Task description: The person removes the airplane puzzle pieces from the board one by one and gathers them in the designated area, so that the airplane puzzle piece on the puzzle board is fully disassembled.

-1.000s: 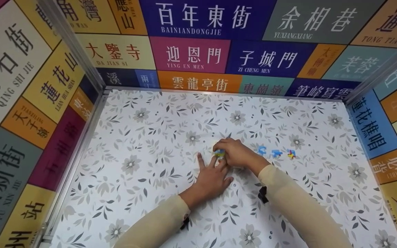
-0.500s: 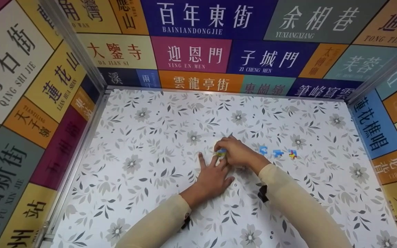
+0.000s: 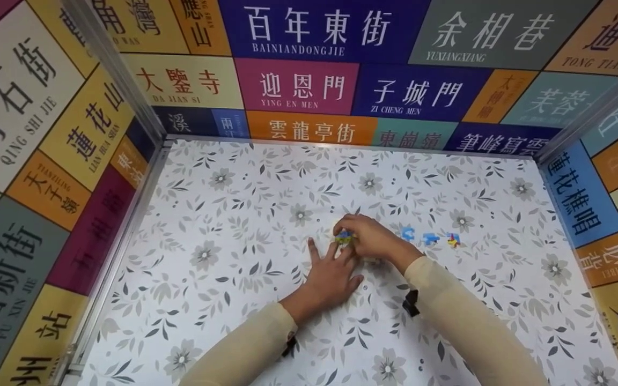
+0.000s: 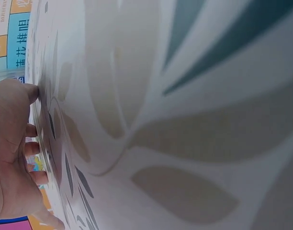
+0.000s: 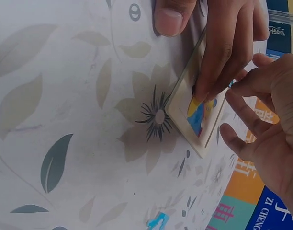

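Observation:
A pale puzzle board (image 5: 181,117) with blue and yellow picture parts lies flat on the patterned tabletop. My left hand (image 3: 324,281) spreads its straight fingers, and in the right wrist view their tips (image 5: 204,91) press on the board's face. The left wrist view shows the left palm (image 4: 12,153) low beside the tabletop. Over the board's far side bends my right hand (image 3: 370,236), its fingers curled in. Its thumb and index fingertip pinch a small blue puzzle piece (image 5: 231,83), mostly hidden by the fingers.
Right of the hands lie three loose puzzle pieces in a row: one blue (image 3: 407,234), another blue (image 3: 431,239), and a blue one with red and yellow (image 3: 453,240). Panels printed with signs (image 3: 309,86) wall in the table (image 3: 266,182) at back and sides.
The right hand's fingers have shifted slightly over the board. My left hand stays in place, and the loose pieces have not moved.

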Demonstrator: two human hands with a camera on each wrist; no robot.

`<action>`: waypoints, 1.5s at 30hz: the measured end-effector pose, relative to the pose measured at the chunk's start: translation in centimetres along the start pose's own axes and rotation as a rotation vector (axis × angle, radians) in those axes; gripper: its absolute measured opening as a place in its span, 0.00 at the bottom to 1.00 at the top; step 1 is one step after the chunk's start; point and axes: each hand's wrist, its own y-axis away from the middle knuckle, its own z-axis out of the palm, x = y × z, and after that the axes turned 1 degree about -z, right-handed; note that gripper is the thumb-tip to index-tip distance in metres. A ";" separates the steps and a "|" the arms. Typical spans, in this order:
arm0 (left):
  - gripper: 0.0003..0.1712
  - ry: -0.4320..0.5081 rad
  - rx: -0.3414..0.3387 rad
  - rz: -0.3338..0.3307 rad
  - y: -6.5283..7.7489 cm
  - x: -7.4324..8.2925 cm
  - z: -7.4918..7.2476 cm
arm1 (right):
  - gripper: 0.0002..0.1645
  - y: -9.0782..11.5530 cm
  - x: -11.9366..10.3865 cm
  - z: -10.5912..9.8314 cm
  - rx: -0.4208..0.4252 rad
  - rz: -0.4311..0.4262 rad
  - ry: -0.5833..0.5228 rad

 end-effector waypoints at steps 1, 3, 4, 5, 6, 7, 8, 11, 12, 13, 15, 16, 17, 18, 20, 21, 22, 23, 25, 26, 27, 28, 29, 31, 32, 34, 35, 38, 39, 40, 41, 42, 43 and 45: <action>0.38 -0.004 -0.002 0.000 0.0 0.0 0.1 | 0.26 0.1 0.1 0.1 -0.001 -0.003 0.003; 0.38 -0.008 -0.001 -0.001 0.2 0.1 0.2 | 0.26 0.2 0.3 0.2 -0.001 0.000 -0.001; 0.38 -0.009 -0.002 0.000 0.2 0.1 0.2 | 0.26 0.2 0.4 0.3 0.003 -0.001 -0.002; 0.39 -0.010 -0.004 0.000 0.2 0.2 0.2 | 0.26 0.3 0.5 0.4 0.007 0.000 -0.005; 0.39 -0.011 -0.004 0.001 0.3 0.2 0.3 | 0.27 0.3 0.6 0.5 0.009 0.001 -0.007; 0.39 -0.009 -0.005 0.003 0.3 0.3 0.3 | 0.27 0.3 0.7 0.5 0.012 0.001 -0.008; 0.39 -0.007 -0.004 0.005 0.4 0.3 0.3 | 0.26 0.3 0.7 0.6 0.016 0.000 -0.010; 0.39 -0.008 -0.012 0.013 0.5 0.5 0.3 | 0.25 0.4 0.8 0.7 0.024 -0.005 -0.008; 0.39 -0.010 -0.013 0.015 0.5 0.5 0.3 | 0.24 0.4 0.9 0.7 0.025 -0.009 -0.003; 0.39 -0.011 -0.015 0.016 0.6 0.5 0.3 | 0.23 0.5 0.9 0.7 0.028 -0.016 0.003; 0.39 -0.014 -0.018 0.018 0.7 0.6 0.3 | 0.21 0.5 1.0 0.8 0.030 -0.027 0.016; 0.38 -0.014 -0.016 0.018 0.8 0.6 0.3 | 0.21 0.5 1.0 0.8 0.030 -0.036 0.026; 0.38 -0.016 -0.012 0.020 0.8 0.6 0.3 | 0.20 0.5 1.0 0.9 0.030 -0.045 0.038; 0.38 -0.016 -0.008 0.022 0.8 0.6 0.3 | 0.20 0.5 1.0 0.9 0.029 -0.052 0.053; 0.38 -0.017 -0.001 0.024 0.9 0.6 0.4 | 0.19 0.4 0.8 1.0 0.023 -0.061 0.085; 0.38 -0.019 0.002 0.026 1.0 0.6 0.4 | 0.18 0.4 0.8 1.0 0.021 -0.066 0.101; 0.38 -0.021 0.004 0.027 1.0 0.6 0.4 | 0.18 0.4 0.7 1.0 0.018 -0.069 0.121; 0.38 -0.023 0.004 0.028 1.1 0.6 0.5 | 0.17 0.4 0.7 1.1 0.015 -0.068 0.134; 0.38 -0.026 0.005 0.028 1.1 0.6 0.6 | 0.17 0.4 0.7 1.1 0.010 -0.058 0.149; 0.38 -0.026 0.005 0.028 1.2 0.6 0.6 | 0.17 0.5 0.7 1.1 0.010 -0.051 0.154; 0.38 -0.028 0.004 0.028 1.2 0.6 0.6 | 0.17 0.5 0.7 1.1 0.008 -0.042 0.158; 0.38 -0.028 0.002 0.027 1.2 0.6 0.6 | 0.17 0.5 0.7 1.1 0.008 -0.032 0.159; 0.38 -0.029 0.000 0.025 1.2 0.6 0.7 | 0.17 0.6 0.7 1.1 0.008 -0.023 0.157; 0.39 -0.028 -0.012 0.021 1.1 0.6 0.7 | 0.17 0.6 0.8 1.0 0.013 -0.016 0.157; 0.39 -0.029 -0.019 0.019 1.1 0.5 0.7 | 0.17 0.6 0.8 0.8 0.015 -0.014 0.152; 0.40 -0.032 -0.029 0.015 1.0 0.4 0.7 | 0.18 0.6 0.9 0.6 0.024 -0.014 0.136; 0.40 -0.034 -0.030 0.013 0.9 0.3 0.7 | 0.18 0.6 1.0 0.4 0.031 -0.013 0.128; 0.40 -0.042 -0.025 0.012 0.5 0.1 0.5 | 0.19 0.8 1.1 -0.2 0.057 -0.001 0.110; 0.40 -0.043 -0.021 0.013 0.4 0.1 0.4 | 0.19 0.9 1.2 -0.4 0.064 0.004 0.109; 0.40 -0.046 -0.017 0.014 0.4 0.0 0.3 | 0.18 1.0 1.2 -0.6 0.068 0.011 0.107; 0.40 -0.047 -0.013 0.016 0.3 -0.1 0.2 | 0.18 1.2 1.3 -0.8 0.072 0.016 0.107; 0.40 -0.045 -0.010 0.018 0.3 -0.1 0.1 | 0.17 1.3 1.3 -0.9 0.073 0.019 0.106; 0.40 -0.044 -0.007 0.021 0.3 -0.2 0.1 | 0.17 1.5 1.4 -0.9 0.073 0.022 0.107; 0.42 -0.041 -0.002 0.023 0.5 -0.3 0.0 | 0.15 1.9 1.6 -1.0 0.073 0.027 0.111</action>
